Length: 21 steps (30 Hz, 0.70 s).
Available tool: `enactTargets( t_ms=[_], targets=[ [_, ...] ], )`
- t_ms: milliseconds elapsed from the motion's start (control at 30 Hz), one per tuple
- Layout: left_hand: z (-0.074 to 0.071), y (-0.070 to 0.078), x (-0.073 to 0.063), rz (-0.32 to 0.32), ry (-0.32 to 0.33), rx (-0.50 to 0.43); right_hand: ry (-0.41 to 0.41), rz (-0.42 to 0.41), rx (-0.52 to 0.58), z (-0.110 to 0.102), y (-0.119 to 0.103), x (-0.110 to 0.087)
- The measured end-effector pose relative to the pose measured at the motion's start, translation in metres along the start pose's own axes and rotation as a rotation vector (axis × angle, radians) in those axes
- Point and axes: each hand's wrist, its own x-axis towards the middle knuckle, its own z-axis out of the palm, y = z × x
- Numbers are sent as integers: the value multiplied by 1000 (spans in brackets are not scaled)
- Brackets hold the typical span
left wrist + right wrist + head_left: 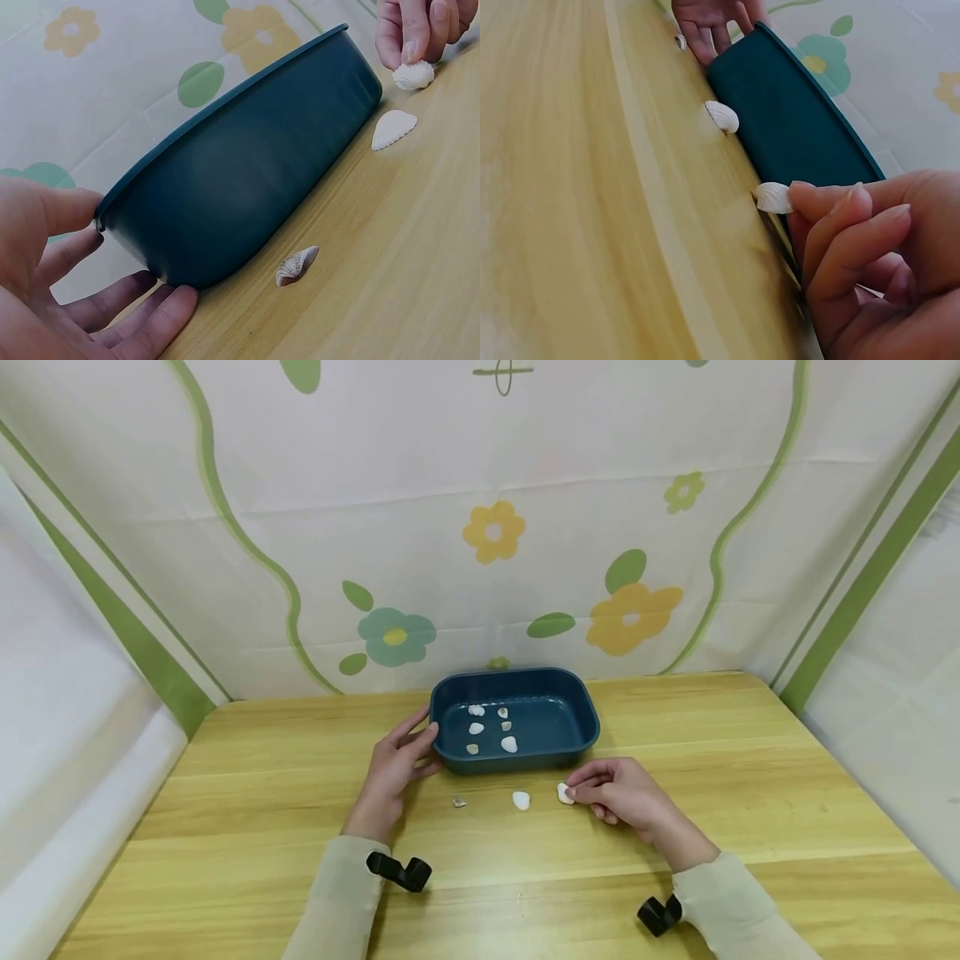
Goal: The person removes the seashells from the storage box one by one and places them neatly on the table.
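– progress of the work?
– counts six small shells (509,744) inside the blue tray (517,763), on its floor, in two columns of three. finds three more outside. by judgement, part-way through: more in than out, three left over.

– position of those three?
– in a loose line before the tray's near wall. at left, a mottled shell (459,803); mid-line, a white shell (521,800); both on the table (517,860), untouched. at right, a ribbed shell (563,793), in hand.

– state of the grips?
– with the right hand (618,789), pinches the ribbed shell between thumb and finger, near the tray's close right corner. cannot tell whether it bears on the wood. with the left hand (392,767), clamps the tray's left end, thumb at rim, fingers against the outer wall.

– surface and room?
– yellowish wood, grain running across; tray set near the far edge. behind, white cloth (375,468) printed with flowers (480,531), leaves (551,625) and wavy green lines (204,431). at both sides, white sheeting (67,693). at both wrists, beige sleeves (337,885) and black devices (412,874).
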Motion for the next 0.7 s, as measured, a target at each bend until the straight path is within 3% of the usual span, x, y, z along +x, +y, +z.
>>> enactTargets(
  t_ms=[700],
  targets=[
    [0, 0, -1, -5, 0, -3, 59, 11, -94, -1, 1, -2]
  ],
)
